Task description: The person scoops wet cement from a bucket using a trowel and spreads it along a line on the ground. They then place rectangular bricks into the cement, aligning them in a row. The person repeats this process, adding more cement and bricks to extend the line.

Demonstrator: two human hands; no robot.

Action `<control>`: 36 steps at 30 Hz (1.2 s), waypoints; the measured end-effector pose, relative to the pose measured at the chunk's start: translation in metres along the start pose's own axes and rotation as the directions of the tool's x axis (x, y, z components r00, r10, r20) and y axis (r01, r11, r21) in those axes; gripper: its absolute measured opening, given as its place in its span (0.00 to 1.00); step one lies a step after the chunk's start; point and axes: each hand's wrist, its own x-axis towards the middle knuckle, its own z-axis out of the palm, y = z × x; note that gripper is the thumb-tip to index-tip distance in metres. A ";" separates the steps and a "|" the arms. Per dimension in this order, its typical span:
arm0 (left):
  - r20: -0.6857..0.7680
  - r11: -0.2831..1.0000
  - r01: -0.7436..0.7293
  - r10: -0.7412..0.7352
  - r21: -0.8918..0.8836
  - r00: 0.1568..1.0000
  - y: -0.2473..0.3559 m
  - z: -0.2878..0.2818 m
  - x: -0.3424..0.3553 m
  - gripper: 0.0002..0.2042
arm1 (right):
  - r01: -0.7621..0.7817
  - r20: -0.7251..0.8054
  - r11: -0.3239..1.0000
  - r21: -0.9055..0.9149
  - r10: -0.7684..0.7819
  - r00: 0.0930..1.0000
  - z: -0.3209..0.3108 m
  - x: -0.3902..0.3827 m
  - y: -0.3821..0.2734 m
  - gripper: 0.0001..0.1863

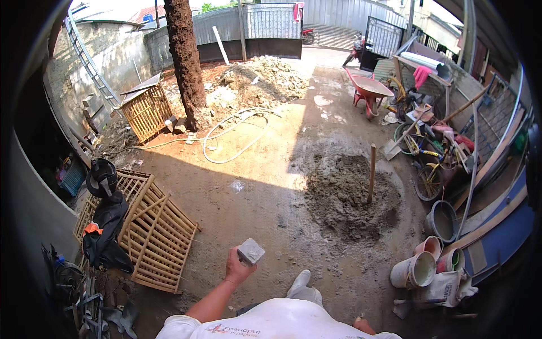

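My left hand is raised in front of my body, its fingers closed around a small grey block that looks like concrete. The block's pale, squarish top face is turned up. Low beside my white shirt, only part of my right hand shows; its fingers are mostly hidden, so I cannot make out a grip. A heap of wet grey mortar lies on the ground ahead to the right, with a wooden handle standing upright in it.
A bamboo cage with a black jacket stands at left. Buckets line the right, near bicycles and a shovel. Farther off are a red wheelbarrow, a hose, a tree trunk and rubble.
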 end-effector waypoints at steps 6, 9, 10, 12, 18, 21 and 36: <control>-0.011 0.989 0.107 -0.106 0.102 0.994 -0.023 0.026 0.100 0.39 | 0.032 0.117 0.994 -0.103 -0.020 0.993 -0.031 0.022 -0.130 0.25; -0.019 0.972 0.120 -0.119 0.201 0.993 -0.026 0.041 0.167 0.39 | 0.213 0.159 0.961 -0.175 -0.185 0.970 -0.054 0.047 -0.236 0.24; -0.019 0.978 0.124 -0.123 0.167 0.992 -0.022 0.046 0.193 0.39 | 0.299 0.194 0.930 -0.213 -0.260 0.946 -0.062 0.058 -0.279 0.26; -0.063 0.989 0.129 -0.124 0.079 0.990 -0.016 0.051 0.238 0.39 | 0.348 0.218 0.933 -0.087 -0.323 0.921 -0.076 0.076 -0.360 0.26; -0.249 0.985 0.141 -0.114 0.094 0.962 -0.029 0.022 0.369 0.40 | 0.799 -0.130 0.602 -0.020 -0.794 0.595 -0.155 -0.044 -0.642 0.22; -0.247 0.978 0.181 -0.150 0.105 0.957 -0.060 0.005 0.450 0.40 | 0.821 -0.174 0.571 -0.009 -0.810 0.561 -0.159 -0.069 -0.758 0.23; -0.226 0.995 0.083 -0.067 0.063 0.972 -0.093 -0.056 0.832 0.39 | 0.377 0.057 0.910 -0.173 -0.373 0.926 -0.097 -0.028 -0.966 0.28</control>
